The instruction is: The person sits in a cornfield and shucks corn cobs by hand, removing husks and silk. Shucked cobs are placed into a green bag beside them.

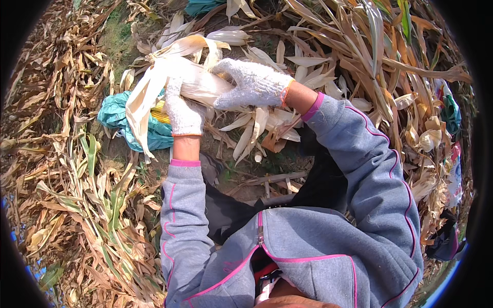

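Note:
My left hand (185, 111), in a white knitted glove, grips a corn ear in pale dry husk (200, 82) near its middle. Some husk leaves (144, 104) are peeled back and hang over the far left side. My right hand (252, 84), gloved alike, is at the ear's right end, thumb and fingers around the husk; how firmly it presses is hard to see. Just left of my left hand, a teal plastic bag (133, 121) lies on the ground, and yellow corn (160, 111) shows above it, partly hidden by husk and glove.
Loose husks (258, 131) lie on the soil below and beyond my hands. Dry corn stalks (369, 69) are heaped at the right, more stalks and leaves (104, 227) at the left. Another teal bag (202, 5) is at the top edge. My dark-trousered legs (323, 181) are bent close by.

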A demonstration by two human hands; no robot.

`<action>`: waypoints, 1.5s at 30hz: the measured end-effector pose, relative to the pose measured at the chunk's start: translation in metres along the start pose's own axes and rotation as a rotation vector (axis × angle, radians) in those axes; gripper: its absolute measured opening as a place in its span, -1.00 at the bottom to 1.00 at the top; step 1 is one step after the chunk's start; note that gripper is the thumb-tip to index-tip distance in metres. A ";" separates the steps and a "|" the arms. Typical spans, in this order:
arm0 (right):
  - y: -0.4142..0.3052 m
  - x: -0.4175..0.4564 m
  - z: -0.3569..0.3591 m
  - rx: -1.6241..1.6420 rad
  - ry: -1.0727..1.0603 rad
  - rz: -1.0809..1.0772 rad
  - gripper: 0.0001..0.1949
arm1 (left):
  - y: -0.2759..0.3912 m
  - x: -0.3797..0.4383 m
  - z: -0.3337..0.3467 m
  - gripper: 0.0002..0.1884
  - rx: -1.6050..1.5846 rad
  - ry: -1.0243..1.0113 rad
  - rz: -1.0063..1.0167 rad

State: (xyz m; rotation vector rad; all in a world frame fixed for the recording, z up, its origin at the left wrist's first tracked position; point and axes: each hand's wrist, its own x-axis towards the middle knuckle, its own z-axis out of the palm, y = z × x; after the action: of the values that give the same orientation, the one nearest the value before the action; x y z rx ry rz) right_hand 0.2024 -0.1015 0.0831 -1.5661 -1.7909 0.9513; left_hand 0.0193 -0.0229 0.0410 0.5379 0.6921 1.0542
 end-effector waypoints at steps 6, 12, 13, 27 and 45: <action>0.009 -0.001 -0.015 0.273 -0.088 -0.115 -0.34 | 0.008 0.006 -0.008 -0.38 -0.033 -0.002 0.020; 0.010 0.004 -0.005 0.402 -0.099 0.089 -0.50 | 0.004 0.000 -0.001 -0.31 0.008 0.058 0.021; 0.011 0.006 -0.003 0.388 -0.073 0.099 -0.52 | 0.003 -0.001 0.003 -0.30 0.013 0.061 0.033; 0.024 0.010 -0.006 -0.317 0.573 -0.193 -0.82 | 0.000 -0.010 -0.005 -0.25 0.083 -0.176 -0.121; 0.061 0.014 -0.054 -0.395 0.881 0.028 -0.71 | -0.008 -0.003 -0.004 -0.37 0.206 -0.099 -0.094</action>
State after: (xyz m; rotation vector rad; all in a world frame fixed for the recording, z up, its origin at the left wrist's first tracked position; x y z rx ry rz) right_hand 0.2790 -0.0760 0.0651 -1.8365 -1.3329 -0.1415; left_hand 0.0200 -0.0281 0.0332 0.7240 0.7356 0.8673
